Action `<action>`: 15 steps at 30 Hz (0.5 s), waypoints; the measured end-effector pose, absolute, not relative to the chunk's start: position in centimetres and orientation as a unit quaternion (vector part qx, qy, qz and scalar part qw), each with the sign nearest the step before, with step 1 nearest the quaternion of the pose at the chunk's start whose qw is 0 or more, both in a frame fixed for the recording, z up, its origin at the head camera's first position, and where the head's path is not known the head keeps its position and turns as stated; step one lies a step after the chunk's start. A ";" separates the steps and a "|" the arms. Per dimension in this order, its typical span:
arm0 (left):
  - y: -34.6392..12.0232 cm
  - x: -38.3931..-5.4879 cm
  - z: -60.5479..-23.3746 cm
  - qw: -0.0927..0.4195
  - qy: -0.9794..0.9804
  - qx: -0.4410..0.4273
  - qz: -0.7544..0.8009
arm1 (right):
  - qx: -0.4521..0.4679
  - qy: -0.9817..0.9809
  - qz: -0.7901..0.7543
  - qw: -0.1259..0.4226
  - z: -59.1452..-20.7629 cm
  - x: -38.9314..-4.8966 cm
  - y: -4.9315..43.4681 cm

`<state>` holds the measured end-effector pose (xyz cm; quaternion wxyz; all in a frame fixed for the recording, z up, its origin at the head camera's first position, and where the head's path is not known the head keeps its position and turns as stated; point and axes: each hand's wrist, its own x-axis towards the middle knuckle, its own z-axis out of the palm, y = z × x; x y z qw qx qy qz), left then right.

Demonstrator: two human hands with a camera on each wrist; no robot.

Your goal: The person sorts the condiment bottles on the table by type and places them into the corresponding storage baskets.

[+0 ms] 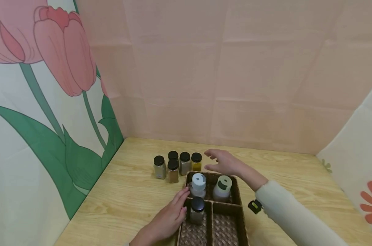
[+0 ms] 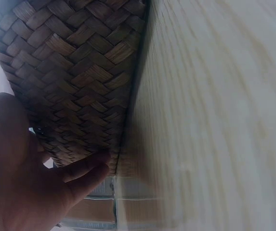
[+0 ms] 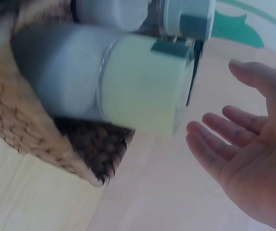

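A dark woven basket [image 1: 242,218] with dividers stands on the table. Its back compartment holds a white-capped bottle [image 1: 199,186] and a bottle with a pale green cap [image 1: 221,189]. In the front left compartment is a black-lidded jar [image 1: 197,212]. My left hand [image 1: 170,217] grips the basket's left wall; in the left wrist view its fingers [image 2: 87,175] lie along the outside while the thumb's tip is hidden behind the wall. Beyond the basket's back edge my right hand [image 1: 224,162] hovers, fingers spread and holding nothing, just right of a yellow-filled spice jar [image 1: 196,164].
Several black-lidded spice jars [image 1: 173,172] are grouped behind and left of the basket on the wooden table [image 1: 121,194]. A small black object [image 1: 255,206] shows beside the right sleeve. A pink cloth backdrop [image 1: 216,75] rises at the table's far edge.
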<state>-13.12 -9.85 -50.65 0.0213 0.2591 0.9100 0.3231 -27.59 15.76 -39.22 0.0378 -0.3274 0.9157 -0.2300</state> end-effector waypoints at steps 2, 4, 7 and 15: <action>-9.9 -13.1 -50.6 0.022 0.910 0.259 0.323 | -0.327 0.916 -0.230 0.047 -39.3 -28.2 15.9; -9.9 -13.1 -50.6 0.021 0.910 0.259 0.323 | -0.329 0.915 -0.226 0.058 -39.4 -28.8 16.0; -9.9 -13.1 -50.6 0.022 0.910 0.258 0.323 | -0.326 0.915 -0.226 0.077 -39.5 -29.6 15.9; -9.9 -13.2 -50.8 0.022 0.910 0.259 0.322 | -0.331 0.913 -0.215 0.102 -40.2 -31.4 15.3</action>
